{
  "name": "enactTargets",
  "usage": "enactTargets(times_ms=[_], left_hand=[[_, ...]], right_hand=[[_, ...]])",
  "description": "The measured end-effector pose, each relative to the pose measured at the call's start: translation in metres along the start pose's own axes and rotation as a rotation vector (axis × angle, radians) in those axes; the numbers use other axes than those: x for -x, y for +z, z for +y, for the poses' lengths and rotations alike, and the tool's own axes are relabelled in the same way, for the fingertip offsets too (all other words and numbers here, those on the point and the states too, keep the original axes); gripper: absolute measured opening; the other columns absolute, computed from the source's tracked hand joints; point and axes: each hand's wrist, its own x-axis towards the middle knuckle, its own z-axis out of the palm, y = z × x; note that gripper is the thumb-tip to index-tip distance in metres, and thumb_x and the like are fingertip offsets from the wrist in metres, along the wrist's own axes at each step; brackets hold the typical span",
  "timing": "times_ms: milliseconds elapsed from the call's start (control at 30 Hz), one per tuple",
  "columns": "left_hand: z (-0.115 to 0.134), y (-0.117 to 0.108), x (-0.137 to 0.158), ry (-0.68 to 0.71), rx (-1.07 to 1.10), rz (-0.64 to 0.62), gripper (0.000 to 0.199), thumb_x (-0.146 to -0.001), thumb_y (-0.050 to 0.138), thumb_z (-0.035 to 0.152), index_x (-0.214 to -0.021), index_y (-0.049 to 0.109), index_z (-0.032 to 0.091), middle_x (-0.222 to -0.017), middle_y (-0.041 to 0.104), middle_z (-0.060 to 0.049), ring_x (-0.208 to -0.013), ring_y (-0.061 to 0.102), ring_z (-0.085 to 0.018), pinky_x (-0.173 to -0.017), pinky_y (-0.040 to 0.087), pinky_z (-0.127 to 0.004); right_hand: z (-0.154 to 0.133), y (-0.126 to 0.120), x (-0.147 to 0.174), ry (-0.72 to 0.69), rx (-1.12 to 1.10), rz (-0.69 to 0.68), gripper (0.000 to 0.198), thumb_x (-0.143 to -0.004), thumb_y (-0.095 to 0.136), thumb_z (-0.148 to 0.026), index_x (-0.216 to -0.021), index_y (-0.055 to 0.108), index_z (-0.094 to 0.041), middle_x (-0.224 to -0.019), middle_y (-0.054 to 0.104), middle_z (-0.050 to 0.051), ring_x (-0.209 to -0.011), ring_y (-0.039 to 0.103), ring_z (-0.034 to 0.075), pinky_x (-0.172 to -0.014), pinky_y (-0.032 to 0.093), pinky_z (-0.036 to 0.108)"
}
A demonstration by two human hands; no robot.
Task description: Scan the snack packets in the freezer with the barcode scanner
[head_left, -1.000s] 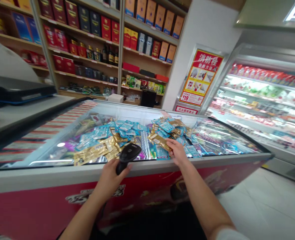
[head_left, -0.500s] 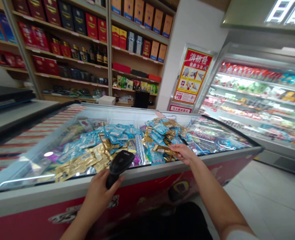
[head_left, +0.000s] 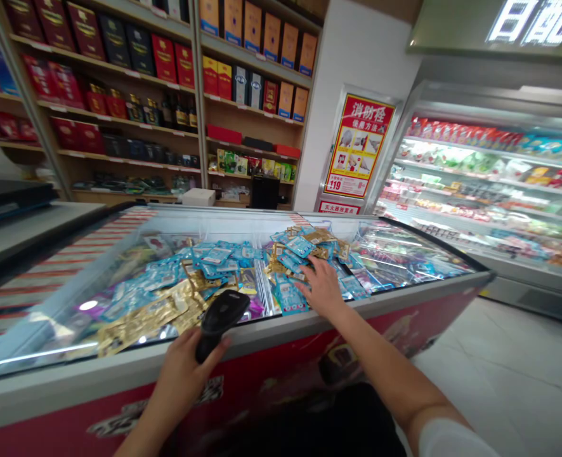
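My left hand [head_left: 188, 365] is wrapped round the handle of a black barcode scanner [head_left: 224, 312], its head above the front rim of the chest freezer [head_left: 257, 325]. My right hand [head_left: 323, 285] is over the right-hand pile, fingers apart and bent down toward the packets, with nothing visible in its grasp. Blue ice cream packets [head_left: 299, 246] and gold ice cream packets [head_left: 320, 236] lie mixed under and beyond its fingertips. More gold packets [head_left: 160, 311] and blue packets [head_left: 217, 255] are heaped on the left, past a striped white divider [head_left: 264, 289].
Shelves of boxes and bottles [head_left: 167, 114] stand behind the freezer. A red and yellow poster [head_left: 358, 146] hangs on the wall. At right is a lit refrigerated display [head_left: 490, 178] beyond the tiled floor [head_left: 500, 368]. A dark device [head_left: 12, 197] rests on the left counter.
My right hand has let go of the gold packet it was pinching and moved left and slightly up over the right-hand pile. The left hand keeps the scanner in nearly the same place.
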Motion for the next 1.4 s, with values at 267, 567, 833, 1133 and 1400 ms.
enactTargets(times_ms=[267,567,833,1133,1400], left_hand=[[0.002,-0.002,-0.001,-0.017,-0.026,-0.022,0.041,-0.072,0.051,0.060,-0.065,0.057,0.020,-0.069,0.058,-0.004,-0.068,0.057,-0.022,-0.066,0.044,-0.032],[0.000,0.000,0.000,-0.029,-0.027,-0.042,0.040,-0.074,0.050,0.058,-0.071,0.060,0.019,-0.074,0.062,-0.006,-0.075,0.059,-0.024,-0.070,0.044,-0.033],[0.013,-0.015,-0.003,-0.192,0.068,-0.085,0.041,-0.075,0.050,0.058,-0.083,0.063,0.020,-0.071,0.068,-0.004,-0.071,0.064,-0.026,-0.064,0.044,-0.031],[0.000,-0.005,-0.003,-0.051,0.072,-0.051,0.039,-0.076,0.051,0.055,-0.075,0.061,0.018,-0.075,0.065,-0.007,-0.073,0.060,-0.025,-0.066,0.044,-0.032],[-0.001,-0.008,-0.001,-0.012,0.105,-0.055,0.034,-0.077,0.053,0.051,-0.076,0.061,0.018,-0.076,0.065,-0.007,-0.073,0.060,-0.023,-0.067,0.044,-0.032]], right_hand=[[0.000,0.011,-0.034,-0.375,0.056,-0.503,0.066,-0.082,0.041,-0.066,-0.141,0.026,-0.040,-0.154,0.016,0.002,-0.139,0.008,0.031,-0.104,0.013,0.060],[0.029,0.021,-0.037,-0.446,0.146,-0.325,0.054,-0.091,0.036,-0.055,-0.141,0.030,-0.035,-0.152,0.022,0.003,-0.138,0.014,0.029,-0.104,0.019,0.054],[-0.004,0.018,-0.044,-0.474,0.056,-0.131,0.045,-0.095,0.034,-0.042,-0.135,0.043,-0.025,-0.142,0.041,0.008,-0.130,0.034,0.024,-0.105,0.024,0.045],[-0.110,0.074,-0.135,-0.125,0.035,-0.400,0.064,-0.082,0.049,-0.021,-0.143,0.029,-0.015,-0.148,0.028,0.016,-0.136,0.026,0.028,-0.109,0.021,0.046],[-0.136,0.070,-0.168,-0.016,-0.030,-0.622,0.039,-0.072,0.060,-0.021,-0.111,0.065,-0.018,-0.119,0.062,0.015,-0.111,0.057,0.033,-0.096,0.039,0.054]])
